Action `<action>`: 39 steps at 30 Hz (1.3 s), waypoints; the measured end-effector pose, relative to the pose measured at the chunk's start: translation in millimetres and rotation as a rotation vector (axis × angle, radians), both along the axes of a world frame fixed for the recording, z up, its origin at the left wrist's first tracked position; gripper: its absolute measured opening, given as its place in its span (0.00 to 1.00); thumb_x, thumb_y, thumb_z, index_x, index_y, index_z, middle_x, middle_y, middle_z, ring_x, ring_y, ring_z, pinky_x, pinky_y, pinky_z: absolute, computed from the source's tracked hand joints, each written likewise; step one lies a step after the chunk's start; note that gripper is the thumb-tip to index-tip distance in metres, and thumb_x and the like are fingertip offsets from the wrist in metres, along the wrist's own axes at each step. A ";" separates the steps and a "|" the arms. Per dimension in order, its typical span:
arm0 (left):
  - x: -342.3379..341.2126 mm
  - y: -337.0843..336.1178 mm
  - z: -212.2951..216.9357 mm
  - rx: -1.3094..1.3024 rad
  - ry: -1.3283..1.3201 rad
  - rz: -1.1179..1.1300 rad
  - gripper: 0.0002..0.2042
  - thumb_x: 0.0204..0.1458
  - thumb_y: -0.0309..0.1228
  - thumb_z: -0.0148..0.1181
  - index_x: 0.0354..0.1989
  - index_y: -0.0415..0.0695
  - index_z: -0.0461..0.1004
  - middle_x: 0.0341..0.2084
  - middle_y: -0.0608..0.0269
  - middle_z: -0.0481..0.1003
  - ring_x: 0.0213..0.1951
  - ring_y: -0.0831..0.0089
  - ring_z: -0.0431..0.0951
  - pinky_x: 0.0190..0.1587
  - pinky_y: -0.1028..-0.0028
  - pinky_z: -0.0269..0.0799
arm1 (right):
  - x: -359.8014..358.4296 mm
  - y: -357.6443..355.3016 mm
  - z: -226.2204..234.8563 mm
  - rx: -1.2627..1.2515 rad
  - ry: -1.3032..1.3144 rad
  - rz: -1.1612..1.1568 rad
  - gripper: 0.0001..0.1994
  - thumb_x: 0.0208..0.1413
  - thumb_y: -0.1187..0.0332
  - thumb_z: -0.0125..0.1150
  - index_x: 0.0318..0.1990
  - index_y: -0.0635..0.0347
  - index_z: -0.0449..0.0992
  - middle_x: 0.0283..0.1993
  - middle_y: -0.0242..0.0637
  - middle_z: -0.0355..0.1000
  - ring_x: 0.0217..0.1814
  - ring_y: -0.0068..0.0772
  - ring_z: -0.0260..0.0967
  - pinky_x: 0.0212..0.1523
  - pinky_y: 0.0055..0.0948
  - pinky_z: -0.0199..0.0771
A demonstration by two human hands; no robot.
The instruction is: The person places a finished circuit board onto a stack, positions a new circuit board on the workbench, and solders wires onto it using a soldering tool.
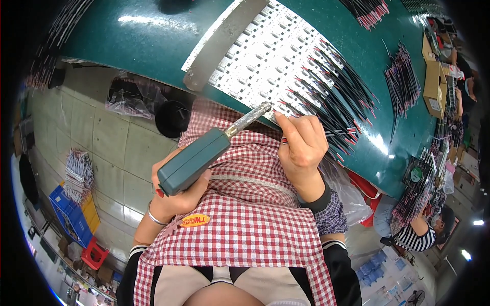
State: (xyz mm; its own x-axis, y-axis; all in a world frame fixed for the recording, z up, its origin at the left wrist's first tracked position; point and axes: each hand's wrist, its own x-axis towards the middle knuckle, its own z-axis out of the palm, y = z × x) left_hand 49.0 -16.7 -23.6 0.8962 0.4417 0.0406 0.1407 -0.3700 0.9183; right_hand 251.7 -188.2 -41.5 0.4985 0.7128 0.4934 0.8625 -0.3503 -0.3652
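My left hand [179, 196] is wrapped round the dark green handle of a soldering gun [196, 159]. The gun's metal tip [263, 108] reaches to the near edge of a white circuit board panel [260, 66]. Close beside that tip, my right hand [305, 148] has its thumb and index finger pinched together on a thin wire [284, 141], mostly hidden by the fingers. Several black wires with red ends [337, 86] lie across the board's right side, their tips at its pads. A flat grey metal bar [224, 43] rests along the board's left part.
The board lies on a green table [143, 38]. More wire bundles [402, 76] are on the table to the right, near a cardboard box [435, 89]. A black bin [172, 119] stands below the table. A person in a striped top [416, 237] sits at the right.
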 end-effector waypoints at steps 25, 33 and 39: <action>-9.4 1.9 3.0 0.069 0.021 -0.017 0.09 0.52 0.23 0.69 0.39 0.34 0.80 0.34 0.56 0.82 0.32 0.71 0.81 0.35 0.74 0.76 | 1.7 -1.1 -1.1 0.014 0.094 -0.008 0.22 0.31 0.84 0.57 0.40 0.62 0.82 0.30 0.33 0.69 0.34 0.37 0.67 0.33 0.35 0.65; -2.9 -0.4 1.7 0.020 -0.005 -0.014 0.10 0.39 0.19 0.66 0.34 0.33 0.79 0.29 0.52 0.78 0.27 0.61 0.80 0.30 0.71 0.75 | 1.7 0.0 -0.9 0.035 0.122 -0.005 0.22 0.31 0.85 0.56 0.39 0.62 0.82 0.29 0.33 0.69 0.34 0.37 0.67 0.33 0.34 0.66; -1.3 2.2 6.3 0.111 0.047 -0.072 0.11 0.40 0.18 0.65 0.34 0.33 0.79 0.29 0.53 0.78 0.26 0.62 0.80 0.30 0.71 0.75 | 2.3 0.9 0.2 0.036 0.116 0.003 0.21 0.32 0.85 0.56 0.39 0.61 0.82 0.29 0.33 0.69 0.33 0.36 0.67 0.33 0.34 0.66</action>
